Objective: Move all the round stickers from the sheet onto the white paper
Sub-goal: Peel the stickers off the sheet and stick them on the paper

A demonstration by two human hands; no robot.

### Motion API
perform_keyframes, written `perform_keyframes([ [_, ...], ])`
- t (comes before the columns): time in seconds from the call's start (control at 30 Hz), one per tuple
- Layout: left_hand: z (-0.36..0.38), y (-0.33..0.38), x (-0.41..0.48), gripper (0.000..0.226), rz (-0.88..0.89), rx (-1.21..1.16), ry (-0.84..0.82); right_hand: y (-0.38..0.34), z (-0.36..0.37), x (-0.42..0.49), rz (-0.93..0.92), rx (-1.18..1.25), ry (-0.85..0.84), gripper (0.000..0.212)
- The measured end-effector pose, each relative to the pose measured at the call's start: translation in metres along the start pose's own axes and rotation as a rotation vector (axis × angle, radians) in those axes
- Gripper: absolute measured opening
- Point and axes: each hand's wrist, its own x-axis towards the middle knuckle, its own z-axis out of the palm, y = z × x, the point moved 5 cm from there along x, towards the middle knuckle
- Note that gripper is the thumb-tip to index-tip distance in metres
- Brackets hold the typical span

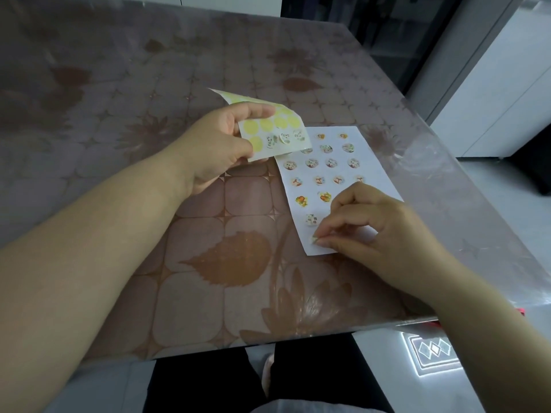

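My left hand [216, 144] holds the sticker sheet [275, 126] lifted off the table, curled at its far end. Most of its circles are bare yellow backing; three round stickers [284, 138] remain in its bottom row, one partly peeled. The white paper [369, 144] lies flat to the right, carrying several rows of round picture stickers [311, 163]. My right hand [372, 225] rests over the paper's near part, thumb and forefinger pinched on a small round sticker [315, 239] at the paper's near left corner.
The table [149, 114] has a brown floral cover under clear plastic. Its right edge runs close beside the white paper and its near edge lies just below my right wrist. White cabinets [492, 99] stand at the right.
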Motion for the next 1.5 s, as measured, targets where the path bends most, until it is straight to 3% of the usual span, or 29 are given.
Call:
perform_keyframes([
  [0.2,0.000,-0.001,0.000,0.061,0.004,0.012,0.000,0.002,0.002,0.001,0.012,-0.013,-0.054,0.003],
  [0.33,0.001,-0.001,0.000,0.061,0.005,0.013,-0.004,0.003,0.000,0.004,0.067,0.028,-0.187,0.010],
  [0.47,0.001,0.000,0.000,0.061,0.013,0.020,-0.003,0.002,-0.002,0.004,0.112,0.016,-0.325,0.030],
  [0.6,0.001,-0.001,0.000,0.063,0.016,0.033,-0.015,0.009,0.001,0.012,0.272,0.146,-0.198,0.010],
  [0.77,0.000,-0.001,0.000,0.064,0.023,0.032,-0.017,0.011,0.003,0.022,0.317,0.059,-0.206,0.041],
  [0.9,-0.001,-0.003,0.001,0.065,0.029,0.047,-0.031,0.011,0.001,0.028,0.342,0.081,-0.245,0.043],
  [1.1,0.004,0.001,0.000,0.070,0.043,-0.021,-0.085,0.007,-0.002,0.027,0.308,0.098,-0.147,0.036],
  [1.2,0.005,0.002,0.000,0.076,0.045,-0.038,-0.107,-0.003,-0.020,0.035,0.247,0.125,0.005,0.028],
  [1.33,0.008,0.005,-0.002,0.081,0.033,-0.098,-0.152,-0.010,-0.033,0.063,0.093,-0.110,0.224,0.011],
  [1.4,0.009,0.007,-0.003,0.081,0.031,-0.132,-0.177,-0.007,-0.025,0.076,0.031,-0.239,0.282,0.015],
  [1.5,0.008,0.006,-0.002,0.081,0.038,-0.121,-0.183,0.001,-0.008,0.084,0.013,-0.224,0.362,0.024],
])
